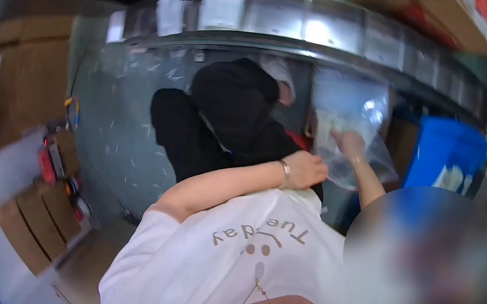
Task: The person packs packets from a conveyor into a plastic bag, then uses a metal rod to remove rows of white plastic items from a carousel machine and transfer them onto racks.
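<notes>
Nearest, your white T-shirt (237,277) reads "Tue" and "day", the letter between unclear. Your left hand (307,171), fingers curled, lies by the near edge of one clear plastic bag (342,167); whether it grips is unclear. Your right hand (350,144), its upper arm behind a blurred disc, reaches in at pale, indistinct contents (325,130); you cannot tell its closure. Beyond stand one blue bin (445,147) and a metal-edged bench (276,15), its papers unreadable.

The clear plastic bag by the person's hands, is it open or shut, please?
The bag looks open: its loose mouth flares around the right hand, which reaches in toward pale contents.
</notes>
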`<state>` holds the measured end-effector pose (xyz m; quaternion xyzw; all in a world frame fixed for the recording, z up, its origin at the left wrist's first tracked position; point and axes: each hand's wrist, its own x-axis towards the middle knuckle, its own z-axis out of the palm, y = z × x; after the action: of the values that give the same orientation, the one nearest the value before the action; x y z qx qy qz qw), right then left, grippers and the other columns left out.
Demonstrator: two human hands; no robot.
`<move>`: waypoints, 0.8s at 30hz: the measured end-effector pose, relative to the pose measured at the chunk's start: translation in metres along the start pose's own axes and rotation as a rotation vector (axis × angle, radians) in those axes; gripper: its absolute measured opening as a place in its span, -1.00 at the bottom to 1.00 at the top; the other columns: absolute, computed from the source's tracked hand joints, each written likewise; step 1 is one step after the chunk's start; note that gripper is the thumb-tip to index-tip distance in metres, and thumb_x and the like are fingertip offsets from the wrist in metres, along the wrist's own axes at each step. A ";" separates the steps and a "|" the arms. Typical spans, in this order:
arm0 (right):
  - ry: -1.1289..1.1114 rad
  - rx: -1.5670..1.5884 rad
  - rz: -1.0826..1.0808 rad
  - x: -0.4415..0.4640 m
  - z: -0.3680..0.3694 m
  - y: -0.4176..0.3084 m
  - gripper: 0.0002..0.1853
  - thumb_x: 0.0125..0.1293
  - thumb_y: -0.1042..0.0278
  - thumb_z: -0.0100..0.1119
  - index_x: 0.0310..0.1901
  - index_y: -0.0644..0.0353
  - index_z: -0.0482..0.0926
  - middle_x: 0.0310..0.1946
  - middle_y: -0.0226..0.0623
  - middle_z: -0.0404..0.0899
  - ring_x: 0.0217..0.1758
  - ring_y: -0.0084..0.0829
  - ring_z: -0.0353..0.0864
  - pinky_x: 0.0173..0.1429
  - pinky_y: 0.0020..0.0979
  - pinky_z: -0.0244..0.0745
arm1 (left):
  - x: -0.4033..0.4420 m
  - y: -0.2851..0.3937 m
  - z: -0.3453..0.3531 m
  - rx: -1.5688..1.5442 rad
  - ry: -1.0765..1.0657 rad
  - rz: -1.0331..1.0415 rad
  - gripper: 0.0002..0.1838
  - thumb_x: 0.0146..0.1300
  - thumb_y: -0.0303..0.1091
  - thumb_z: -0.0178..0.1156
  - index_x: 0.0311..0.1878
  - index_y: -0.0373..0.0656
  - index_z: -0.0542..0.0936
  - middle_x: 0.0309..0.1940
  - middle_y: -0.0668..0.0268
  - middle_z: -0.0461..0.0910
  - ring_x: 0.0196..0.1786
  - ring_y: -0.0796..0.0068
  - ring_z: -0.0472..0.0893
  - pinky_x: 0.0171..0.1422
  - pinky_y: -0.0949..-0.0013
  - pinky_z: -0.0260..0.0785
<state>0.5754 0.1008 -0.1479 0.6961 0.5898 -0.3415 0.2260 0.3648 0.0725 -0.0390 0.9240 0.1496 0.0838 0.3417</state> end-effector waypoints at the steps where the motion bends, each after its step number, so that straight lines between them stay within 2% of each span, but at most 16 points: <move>1: -0.004 -0.003 0.001 -0.002 -0.003 -0.001 -0.35 0.17 -0.32 0.01 -0.29 0.26 0.66 -0.28 0.02 0.62 -0.16 -0.03 0.61 -0.06 -0.13 0.48 | 0.001 -0.001 0.002 0.009 0.006 0.007 -0.60 -0.14 -0.25 0.26 -0.15 -0.12 0.52 -0.26 0.36 0.47 -0.22 0.36 0.48 -0.21 0.37 0.39; 3: 0.052 0.036 -0.032 -0.007 0.003 0.002 -0.37 0.18 -0.29 0.03 -0.33 0.27 0.66 -0.32 0.04 0.62 -0.17 -0.02 0.61 -0.07 -0.09 0.47 | -0.002 -0.001 0.005 0.032 0.057 0.012 -0.66 -0.06 -0.23 0.22 -0.16 -0.10 0.53 -0.24 0.37 0.47 -0.20 0.37 0.49 -0.23 0.36 0.40; 5: -0.036 0.001 -0.034 -0.025 -0.018 -0.009 -0.45 0.15 -0.20 0.12 -0.37 0.27 0.65 -0.33 0.06 0.61 -0.16 -0.03 0.61 -0.09 -0.11 0.47 | -0.005 0.000 0.002 0.058 0.155 0.042 -0.72 0.06 -0.21 0.18 -0.15 -0.07 0.52 -0.19 0.36 0.46 -0.21 0.35 0.49 -0.28 0.34 0.41; 7: -0.135 -0.177 -0.306 -0.002 0.024 0.048 -0.56 0.10 -0.05 0.21 -0.40 0.28 0.63 -0.37 0.08 0.60 -0.21 -0.03 0.61 -0.17 -0.13 0.48 | -0.011 0.003 -0.022 -0.042 0.355 -0.007 -0.71 0.13 -0.22 0.19 -0.10 -0.08 0.51 -0.06 0.28 0.48 -0.23 0.32 0.51 -0.28 0.30 0.41; 8: -0.148 -0.091 -0.291 -0.020 0.014 0.050 -0.61 0.08 0.03 0.23 -0.43 0.28 0.62 -0.40 0.06 0.59 -0.26 -0.03 0.61 -0.22 -0.14 0.46 | -0.018 0.003 -0.039 -0.054 0.419 -0.011 -0.69 0.13 -0.22 0.19 -0.06 -0.09 0.51 -0.01 0.24 0.49 -0.23 0.31 0.51 -0.24 0.27 0.43; 9: -0.163 -0.005 -0.269 -0.046 -0.011 0.043 -0.66 0.06 0.10 0.25 -0.45 0.29 0.60 -0.43 0.05 0.59 -0.31 -0.04 0.60 -0.26 -0.15 0.45 | -0.028 -0.002 -0.054 -0.061 0.547 -0.086 -0.68 0.10 -0.27 0.22 -0.06 -0.10 0.50 -0.03 0.23 0.49 -0.20 0.28 0.52 -0.23 0.26 0.43; 12: -0.206 -0.074 -0.450 -0.087 -0.065 0.042 -0.69 0.03 0.19 0.30 -0.49 0.33 0.56 -0.55 0.01 0.54 -0.44 -0.14 0.56 -0.33 -0.20 0.41 | -0.062 -0.044 -0.084 -0.003 0.974 -0.400 -0.64 0.01 -0.43 0.28 -0.06 -0.15 0.50 -0.08 0.16 0.49 -0.15 0.18 0.53 -0.13 0.19 0.44; 13: -0.310 0.035 -0.437 -0.098 -0.083 0.032 -0.71 0.05 0.22 0.30 -0.50 0.33 0.54 -0.59 -0.07 0.52 -0.47 -0.24 0.53 -0.35 -0.26 0.40 | -0.082 -0.050 -0.104 -0.312 1.097 -0.691 -0.71 0.10 -0.47 0.21 -0.07 -0.19 0.47 -0.12 0.16 0.47 -0.16 0.24 0.55 -0.11 0.25 0.49; 14: -0.414 0.152 -0.418 -0.107 -0.097 0.029 -0.72 0.07 0.26 0.30 -0.50 0.34 0.53 -0.62 -0.14 0.51 -0.51 -0.34 0.49 -0.37 -0.33 0.39 | -0.099 -0.093 -0.078 -0.531 1.333 -0.831 -0.80 0.25 -0.44 0.12 -0.07 -0.21 0.44 -0.17 0.21 0.44 -0.16 0.39 0.55 -0.11 0.33 0.53; 15: -0.379 0.333 -0.405 -0.110 -0.111 0.018 -0.74 0.10 0.28 0.29 -0.50 0.32 0.52 -0.64 -0.23 0.49 -0.51 -0.43 0.44 -0.39 -0.38 0.36 | -0.099 -0.092 -0.109 -1.142 1.644 -0.740 -0.83 0.35 -0.40 0.02 -0.05 -0.23 0.42 -0.20 0.27 0.40 -0.16 0.50 0.53 -0.16 0.41 0.55; 16: -0.338 0.513 -0.383 -0.111 -0.126 -0.005 -0.76 0.13 0.31 0.27 -0.50 0.31 0.51 -0.65 -0.31 0.47 -0.51 -0.53 0.39 -0.40 -0.43 0.33 | -0.107 -0.103 -0.118 -1.037 1.591 -0.778 -0.80 0.37 -0.35 0.02 -0.03 -0.23 0.41 -0.20 0.29 0.41 -0.18 0.52 0.53 -0.15 0.42 0.52; 18: -0.131 0.595 -0.359 -0.102 -0.159 -0.061 -0.85 0.23 0.41 0.18 -0.47 0.25 0.51 -0.57 -0.45 0.50 -0.43 -0.63 0.44 -0.31 -0.54 0.34 | -0.113 -0.115 -0.129 -0.420 1.387 -0.900 -0.81 0.33 -0.36 0.07 -0.09 -0.25 0.45 -0.22 0.25 0.46 -0.20 0.46 0.54 -0.14 0.39 0.47; 19: 0.008 0.645 -0.373 -0.079 -0.158 -0.077 -0.84 0.24 0.36 0.19 -0.41 0.26 0.52 -0.52 -0.46 0.51 -0.39 -0.64 0.45 -0.27 -0.56 0.36 | -0.116 -0.120 -0.130 -0.437 1.386 -0.883 -0.81 0.33 -0.36 0.07 -0.09 -0.25 0.45 -0.22 0.25 0.46 -0.20 0.46 0.54 -0.14 0.39 0.47; 21: 0.157 0.767 -0.477 -0.048 -0.173 -0.133 -0.81 0.23 0.31 0.22 -0.25 0.26 0.53 -0.45 -0.44 0.53 -0.33 -0.62 0.48 -0.19 -0.55 0.39 | -0.125 -0.130 -0.129 0.136 1.127 -0.733 -0.85 0.23 -0.39 0.14 -0.20 -0.26 0.51 -0.33 0.21 0.53 -0.26 0.36 0.56 -0.16 0.33 0.41; 22: 0.212 0.872 -0.500 -0.033 -0.179 -0.162 -0.75 0.20 0.31 0.27 -0.15 0.24 0.52 -0.33 -0.40 0.56 -0.24 -0.59 0.50 -0.12 -0.55 0.41 | -0.126 -0.130 -0.126 0.129 1.123 -0.721 -0.85 0.23 -0.39 0.14 -0.20 -0.26 0.51 -0.33 0.21 0.53 -0.26 0.36 0.56 -0.16 0.33 0.41; 24: 0.244 0.998 -0.440 0.003 -0.184 -0.205 -0.52 0.12 0.23 0.35 0.00 0.28 0.44 -0.12 -0.25 0.52 -0.08 -0.48 0.50 -0.05 -0.49 0.45 | -0.127 -0.123 -0.119 0.226 0.856 -0.683 -0.90 0.15 -0.43 0.17 -0.31 -0.24 0.55 -0.43 0.20 0.55 -0.32 0.25 0.56 -0.20 0.27 0.39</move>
<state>0.4141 0.2764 -0.0101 0.6134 0.5100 -0.5355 -0.2773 0.1879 0.1911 -0.0366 0.7376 0.5738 0.3194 0.1572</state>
